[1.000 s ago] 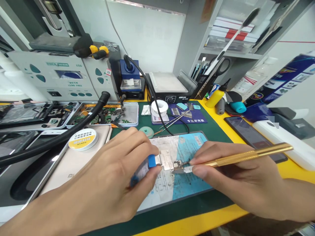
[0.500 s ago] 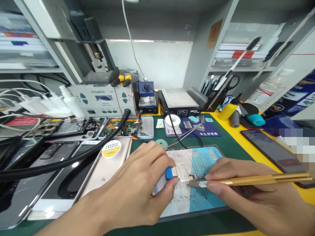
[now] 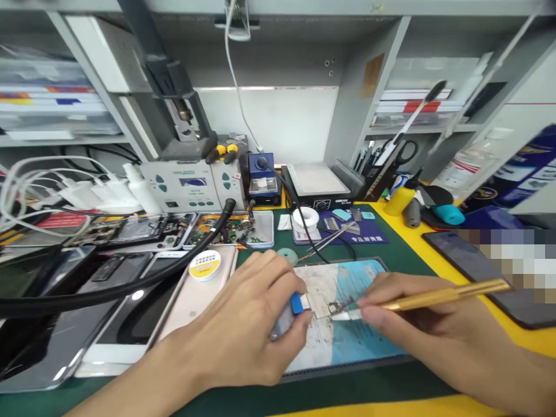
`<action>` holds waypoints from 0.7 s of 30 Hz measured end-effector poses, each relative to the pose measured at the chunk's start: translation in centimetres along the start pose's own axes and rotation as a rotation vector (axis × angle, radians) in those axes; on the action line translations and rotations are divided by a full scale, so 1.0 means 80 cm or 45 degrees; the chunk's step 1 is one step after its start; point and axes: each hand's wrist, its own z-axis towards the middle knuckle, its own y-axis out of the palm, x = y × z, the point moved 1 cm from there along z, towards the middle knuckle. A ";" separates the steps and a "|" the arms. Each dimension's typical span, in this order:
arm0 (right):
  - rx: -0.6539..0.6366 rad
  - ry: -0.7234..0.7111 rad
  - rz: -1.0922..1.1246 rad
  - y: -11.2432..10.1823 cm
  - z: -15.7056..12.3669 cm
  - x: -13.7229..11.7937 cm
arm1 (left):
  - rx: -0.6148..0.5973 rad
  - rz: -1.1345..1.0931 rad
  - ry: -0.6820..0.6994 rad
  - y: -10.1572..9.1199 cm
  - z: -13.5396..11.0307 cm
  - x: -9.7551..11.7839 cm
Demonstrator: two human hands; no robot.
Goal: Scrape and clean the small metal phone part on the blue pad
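Observation:
My left hand [image 3: 260, 313] is closed around a small clear piece with a blue end [image 3: 297, 303], mostly hidden by the fingers and thumb. A flat pale part reaches from it to a small circuit board [image 3: 337, 306], which lies on a worn white-and-blue pad [image 3: 356, 341]. In my right hand [image 3: 403, 313] is a slim gold-handled craft knife [image 3: 428, 296], pinched between thumb and fingers. Its blade tip points left and sits beside the board's lower edge; whether it touches cannot be made out.
Phones, among them a white-framed one [image 3: 130, 313], line the left side under a black hose [image 3: 182, 258]. A parts tray [image 3: 269, 231], solder spool [image 3: 306, 218] and tweezers [image 3: 324, 238] are behind the pad. At right lies a dark phone [image 3: 460, 260].
The knife's handle end has tilted up, and its tip has shifted slightly left beside the board. My left hand keeps its hold. The whole view has shifted a little.

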 end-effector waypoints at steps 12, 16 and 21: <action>-0.132 -0.015 0.063 -0.024 -0.010 0.003 | 0.027 -0.070 0.038 -0.001 -0.006 -0.004; -0.157 0.215 0.125 -0.028 -0.006 0.001 | -0.003 -0.111 0.052 -0.002 -0.011 -0.003; -0.294 0.689 0.765 -0.030 0.005 0.006 | -0.001 -0.115 0.064 0.001 -0.010 -0.002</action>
